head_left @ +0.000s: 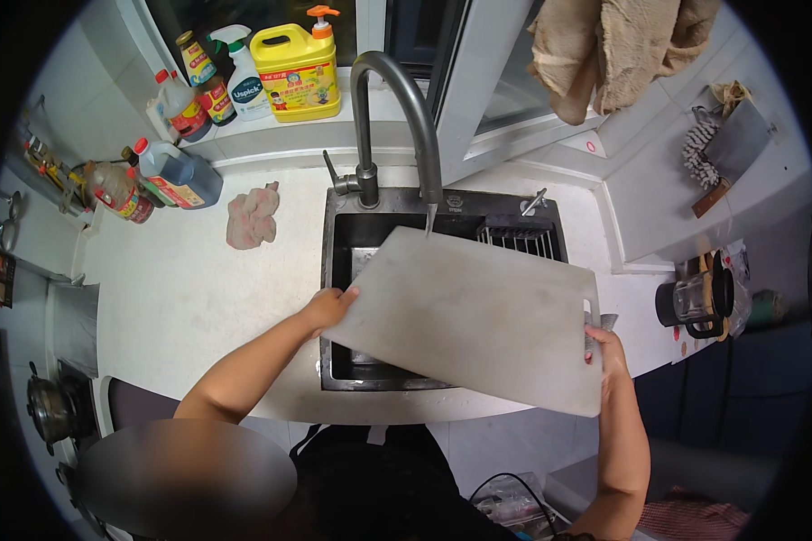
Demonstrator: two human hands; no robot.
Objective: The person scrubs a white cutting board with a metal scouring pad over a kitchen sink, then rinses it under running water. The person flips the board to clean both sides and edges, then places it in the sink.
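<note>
A large pale cutting board (478, 311) is held tilted over the black sink (328, 298), hiding much of its basin. My left hand (330, 309) grips its left edge, the thumb on top. At the right end, my right hand (606, 350) is closed on the board beside its handle slot. Something grey shows by that slot and just past the board's edge; I cannot make out what it is. The tall grey faucet (397, 68) arches over, and a thin stream of water (430, 219) falls from its spout at the board's far edge.
A crumpled pinkish cloth (253, 216) lies on the white counter (180, 307). Behind stand a yellow jug (298, 77), a spray bottle (246, 79) and several sauce bottles. A wire rack (519, 239) sits at the sink's back right. Towels (613, 54) hang above; a blender jug (695, 299) stands right.
</note>
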